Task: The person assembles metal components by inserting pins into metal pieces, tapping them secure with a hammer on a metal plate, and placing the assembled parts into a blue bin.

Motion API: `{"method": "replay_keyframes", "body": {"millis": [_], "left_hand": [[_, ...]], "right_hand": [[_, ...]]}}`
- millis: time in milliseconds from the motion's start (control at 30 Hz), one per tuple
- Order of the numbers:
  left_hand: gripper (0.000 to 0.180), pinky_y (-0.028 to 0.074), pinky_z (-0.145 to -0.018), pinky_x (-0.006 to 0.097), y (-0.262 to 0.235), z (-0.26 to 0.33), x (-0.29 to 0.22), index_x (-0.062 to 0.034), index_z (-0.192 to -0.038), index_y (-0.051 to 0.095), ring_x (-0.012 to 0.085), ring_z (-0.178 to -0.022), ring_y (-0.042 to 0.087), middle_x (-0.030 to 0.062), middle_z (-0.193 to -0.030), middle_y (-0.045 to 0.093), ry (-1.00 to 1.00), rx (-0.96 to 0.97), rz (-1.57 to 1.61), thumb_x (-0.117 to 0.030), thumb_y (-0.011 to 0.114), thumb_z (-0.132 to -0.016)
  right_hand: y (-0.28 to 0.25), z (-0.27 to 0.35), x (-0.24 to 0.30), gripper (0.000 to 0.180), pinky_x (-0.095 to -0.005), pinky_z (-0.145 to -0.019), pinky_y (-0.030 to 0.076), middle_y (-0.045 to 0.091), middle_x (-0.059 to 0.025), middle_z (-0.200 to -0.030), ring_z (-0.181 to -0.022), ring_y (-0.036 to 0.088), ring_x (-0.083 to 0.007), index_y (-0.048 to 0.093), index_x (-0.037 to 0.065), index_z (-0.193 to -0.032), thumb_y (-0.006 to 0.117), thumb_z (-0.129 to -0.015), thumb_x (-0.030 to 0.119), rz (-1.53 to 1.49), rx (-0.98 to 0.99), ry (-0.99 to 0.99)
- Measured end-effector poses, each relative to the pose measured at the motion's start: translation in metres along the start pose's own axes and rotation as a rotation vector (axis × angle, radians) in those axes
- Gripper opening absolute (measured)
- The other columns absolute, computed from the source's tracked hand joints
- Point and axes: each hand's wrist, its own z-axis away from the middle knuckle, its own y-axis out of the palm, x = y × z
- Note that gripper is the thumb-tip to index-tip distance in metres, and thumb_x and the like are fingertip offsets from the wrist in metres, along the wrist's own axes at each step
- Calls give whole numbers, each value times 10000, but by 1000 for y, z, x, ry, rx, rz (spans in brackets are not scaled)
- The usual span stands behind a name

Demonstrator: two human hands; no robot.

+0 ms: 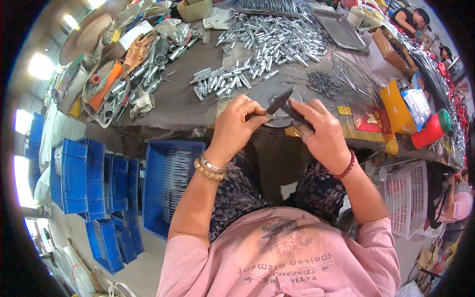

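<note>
Dark hammer-like tool (280,102) sits over the middle of the tabletop's near edge on my feed, above a round metal plate (260,91). I have the right hand (324,124) wrapped around its handle; the left hand (237,126), apart from the right, has thumb and forefinger pinched together on a small part (271,117) just below the head, too small for me to identify. I can't tell from this angle whether head and part touch. For good control, I judge it best to hold the part low against the plate, with those fingertips clear of the head's path, and work with short, square wrist movements rather than swinging the whole arm. Reading the tool's lie, I see the head's long axis run diagonally: the broad end points toward the near edge and left, close to the pinched fingers, while the tapered end points toward the tabletop's far right corner. The handle crosses that line, slanting back toward the near edge on the right. Silvery tubes (277,44) lie toward the far edge, with small dark pins (323,85) right of the plate.
</note>
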Motion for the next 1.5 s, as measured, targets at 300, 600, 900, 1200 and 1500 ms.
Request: {"method": "replay_keyframes", "body": {"millis": [300, 600, 900, 1200, 1500], "left_hand": [[101, 483, -818, 293, -2, 1, 7, -33, -966, 805, 161, -891, 622, 34, -916, 659, -19, 32, 85, -63, 820, -872], [304, 494, -824, 274, 2, 9, 5, -75, -1169, 795, 124, -936, 612, 14, -952, 662, 52, -8, 127, -23, 811, -870], [541, 460, -523, 220, 37, 50, -21, -76, -1550, 470, 53, -630, 578, 50, -904, 726, -322, -196, 595, -69, 659, -1043], [630, 417, -529, 201, 34, 59, -10, -57, -1547, 410, 52, -645, 559, 43, -929, 711, -380, -223, 747, -114, 715, -998], [570, 443, -597, 245, -14, 150, 67, -68, -1429, 448, 95, -710, 556, 45, -920, 679, -516, -656, 583, -50, 740, -939]], "right_hand": [[-4, -9, -8, 335, -457, -930, 542, 639, -92, -1117, -1131, 617, -330, 742, 97, -1128, 782, -795, 106, 311, 133, -32], [9, 28, 11, 295, -438, -756, 572, 739, -190, -956, -823, 718, -370, 728, 60, -1150, 737, -856, 88, -90, 192, 185], [20, 34, 25, 369, -268, -555, 505, 690, -51, -853, -627, 610, -88, 662, -27, -1248, 634, -881, -24, -781, 333, 730], [43, 43, 41, 329, -270, -567, 501, 662, -31, -868, -653, 590, -82, 654, -14, -1249, 625, -921, -26, -835, 344, 688], [64, 59, 32, 552, -251, -687, 527, 674, -52, -1018, -776, 645, -110, 553, 88, -1500, 517, -972, -70, -862, 572, 609]]}}
